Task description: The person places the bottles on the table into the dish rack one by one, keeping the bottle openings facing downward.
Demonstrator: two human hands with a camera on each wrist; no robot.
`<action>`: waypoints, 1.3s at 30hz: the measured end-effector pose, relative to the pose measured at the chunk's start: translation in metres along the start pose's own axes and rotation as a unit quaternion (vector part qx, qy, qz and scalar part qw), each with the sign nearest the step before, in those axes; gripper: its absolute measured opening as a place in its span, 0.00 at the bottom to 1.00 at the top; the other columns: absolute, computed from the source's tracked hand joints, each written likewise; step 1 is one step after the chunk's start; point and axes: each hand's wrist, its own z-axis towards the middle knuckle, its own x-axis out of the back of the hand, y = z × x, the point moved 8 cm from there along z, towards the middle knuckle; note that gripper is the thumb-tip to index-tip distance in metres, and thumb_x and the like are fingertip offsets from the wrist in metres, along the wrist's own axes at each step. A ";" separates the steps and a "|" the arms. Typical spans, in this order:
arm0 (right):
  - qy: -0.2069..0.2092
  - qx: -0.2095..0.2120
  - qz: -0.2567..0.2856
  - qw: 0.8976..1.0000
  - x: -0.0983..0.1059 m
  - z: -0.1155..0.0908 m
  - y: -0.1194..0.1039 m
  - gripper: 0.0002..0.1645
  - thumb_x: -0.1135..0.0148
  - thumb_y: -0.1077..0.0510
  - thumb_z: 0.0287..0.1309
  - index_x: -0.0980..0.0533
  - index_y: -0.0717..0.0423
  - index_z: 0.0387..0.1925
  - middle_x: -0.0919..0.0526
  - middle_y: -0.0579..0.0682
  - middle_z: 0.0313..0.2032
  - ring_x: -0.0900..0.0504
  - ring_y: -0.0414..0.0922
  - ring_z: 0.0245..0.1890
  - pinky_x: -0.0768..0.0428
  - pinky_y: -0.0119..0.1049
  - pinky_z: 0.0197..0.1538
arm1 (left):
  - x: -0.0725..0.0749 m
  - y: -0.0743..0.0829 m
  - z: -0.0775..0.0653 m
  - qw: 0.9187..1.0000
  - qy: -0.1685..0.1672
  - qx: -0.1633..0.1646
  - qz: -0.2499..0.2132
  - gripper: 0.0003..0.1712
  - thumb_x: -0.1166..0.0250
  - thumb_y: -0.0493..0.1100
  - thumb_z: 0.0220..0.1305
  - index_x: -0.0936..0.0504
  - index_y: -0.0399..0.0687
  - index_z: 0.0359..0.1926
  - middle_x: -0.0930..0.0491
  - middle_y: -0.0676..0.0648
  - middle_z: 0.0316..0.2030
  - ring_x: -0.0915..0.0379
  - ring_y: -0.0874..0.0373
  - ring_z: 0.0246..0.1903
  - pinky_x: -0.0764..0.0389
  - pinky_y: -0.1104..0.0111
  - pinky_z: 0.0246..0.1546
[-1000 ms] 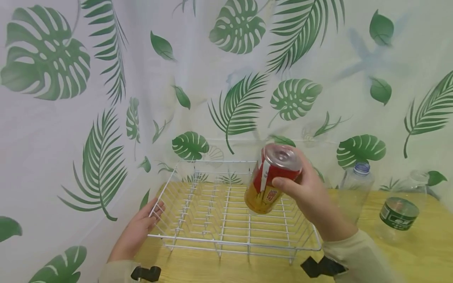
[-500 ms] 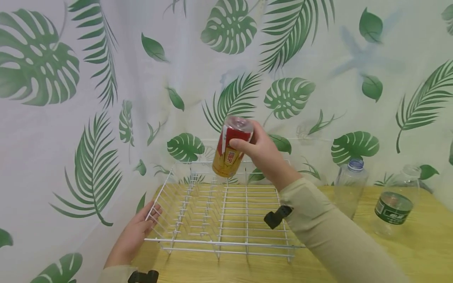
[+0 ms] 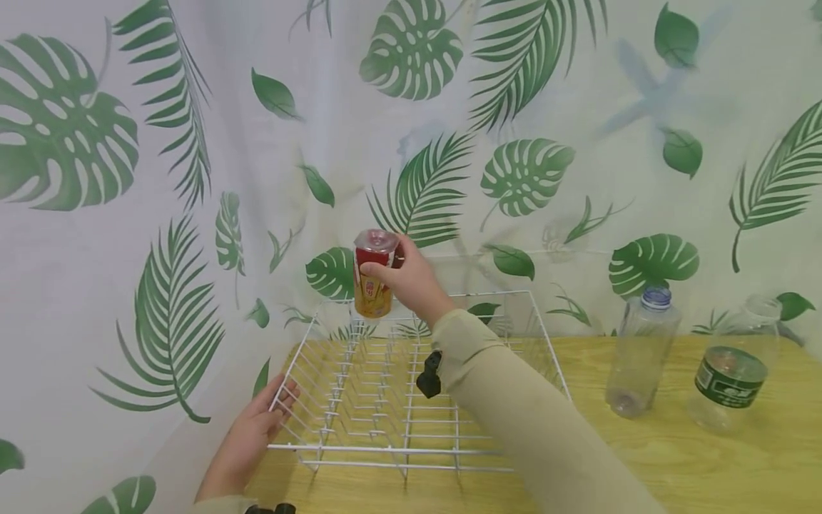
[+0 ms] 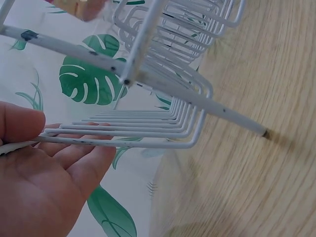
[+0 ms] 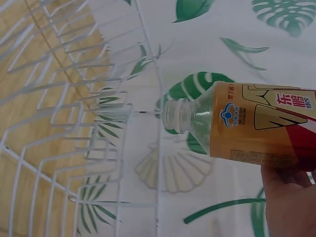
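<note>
Neck down, a plastic bottle with a red and gold label (image 3: 372,282) is held by my right hand (image 3: 414,278) over the back left of a white wire dish rack (image 3: 398,451). In the right wrist view the uncapped clear neck (image 5: 185,116) points at the rack's wires, and part of my right hand (image 5: 291,197) shows around the label. My left hand (image 3: 260,414) holds the rack's left side; in the left wrist view the thumb of my left hand (image 4: 44,173) lies over a side wire with the fingers beneath it.
Right of the rack, a clear bottle with a blue-rimmed neck (image 3: 642,357) and a clear bottle with a green label (image 3: 732,378) stand on the wooden table (image 3: 706,471). A leaf-patterned curtain (image 3: 565,93) closes off the back and left.
My right hand has carried the bottle left, from above the rack's middle to its back left, and the bottle now hangs straighter. My left hand stays at the rack's side.
</note>
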 end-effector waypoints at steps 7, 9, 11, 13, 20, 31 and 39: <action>-0.012 -0.025 -0.011 1.000 -0.019 0.002 0.029 0.41 0.27 0.48 0.61 0.38 0.47 0.70 0.25 0.48 0.59 0.23 0.49 0.56 0.22 0.51 0.59 | 0.000 0.005 -0.001 1.000 0.000 -0.007 -0.004 0.36 0.66 0.30 0.76 0.64 0.39 0.80 0.53 0.35 0.78 0.56 0.45 0.76 0.48 0.59 0.73; -0.008 -0.032 -0.009 0.999 -0.020 0.000 0.038 0.40 0.28 0.49 0.62 0.38 0.46 0.69 0.25 0.48 0.60 0.23 0.49 0.57 0.23 0.52 0.60 | -0.001 0.007 -0.002 1.000 -0.002 -0.011 -0.004 0.36 0.66 0.30 0.76 0.64 0.38 0.80 0.53 0.34 0.78 0.56 0.44 0.76 0.49 0.58 0.73; -0.001 -0.034 -0.010 0.999 -0.020 0.000 0.045 0.40 0.28 0.49 0.62 0.38 0.44 0.70 0.25 0.48 0.60 0.23 0.49 0.57 0.23 0.53 0.61 | -0.001 0.009 -0.003 1.000 -0.003 -0.014 -0.005 0.36 0.67 0.30 0.76 0.65 0.37 0.80 0.54 0.33 0.78 0.57 0.43 0.76 0.50 0.57 0.73; 0.002 -0.033 -0.014 0.999 -0.020 0.000 0.051 0.40 0.29 0.49 0.63 0.38 0.43 0.71 0.25 0.48 0.61 0.24 0.49 0.57 0.24 0.53 0.61 | -0.001 0.009 -0.004 1.000 -0.003 -0.013 -0.004 0.36 0.67 0.30 0.76 0.64 0.37 0.80 0.53 0.33 0.78 0.57 0.43 0.76 0.50 0.56 0.73; -0.012 -0.055 -0.038 0.998 -0.029 -0.004 0.070 0.44 0.31 0.52 0.65 0.43 0.48 0.75 0.29 0.53 0.64 0.25 0.52 0.61 0.24 0.51 0.63 | -0.003 0.006 -0.006 1.000 0.001 -0.007 0.008 0.37 0.65 0.29 0.74 0.63 0.39 0.80 0.52 0.35 0.78 0.55 0.43 0.76 0.49 0.56 0.73; 0.014 -0.077 -0.076 0.994 -0.024 -0.004 0.076 0.48 0.27 0.53 0.61 0.44 0.50 0.75 0.27 0.54 0.63 0.26 0.53 0.62 0.24 0.54 0.62 | -0.003 0.002 -0.005 1.000 0.001 -0.010 -0.001 0.37 0.66 0.28 0.74 0.63 0.37 0.80 0.52 0.33 0.77 0.55 0.42 0.76 0.49 0.55 0.73; -0.006 -0.083 -0.108 0.991 -0.018 -0.001 0.075 0.56 0.27 0.47 0.60 0.51 0.52 0.79 0.27 0.56 0.66 0.27 0.54 0.65 0.26 0.52 0.64 | 0.001 0.001 -0.003 1.000 0.003 -0.007 0.001 0.37 0.65 0.29 0.75 0.63 0.40 0.81 0.51 0.35 0.77 0.55 0.44 0.76 0.49 0.56 0.73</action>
